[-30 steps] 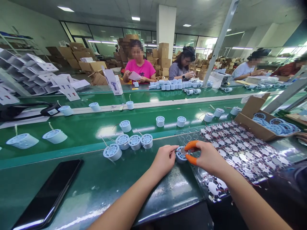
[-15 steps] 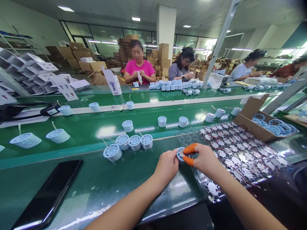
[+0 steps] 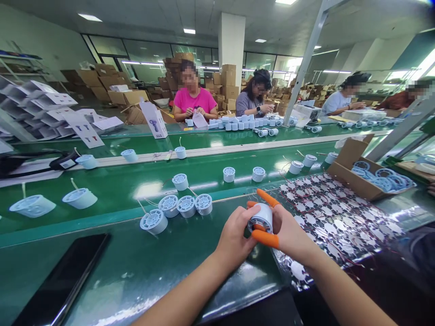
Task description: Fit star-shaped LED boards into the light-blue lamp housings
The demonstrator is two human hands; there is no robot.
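Observation:
Between my two hands a light-blue round plastic housing (image 3: 264, 217) is tilted on its side, lifted off the bench. My left hand (image 3: 234, 235) grips it from the left with thumb and fingers. My right hand (image 3: 288, 231), with orange finger covers, is closed round its right side, thumb and fingers on the rim. Part of its open face is hidden by the fingers. To the left stand several similar housings (image 3: 186, 206) with thin wires. Right of my hands lies a sheet of white disc-shaped parts (image 3: 331, 217) with red and black wires.
A black phone (image 3: 64, 280) lies at the front left. An open cardboard box (image 3: 350, 181) holds light-blue rings. More housings sit on the green conveyor (image 3: 217, 194). Across it, several people work beside stacked white boxes (image 3: 44, 104) and a metal post (image 3: 302, 68).
The housing, earlier upright on the bench with my right fingers at its top, is now raised and tipped over in both hands. The view has shifted slightly.

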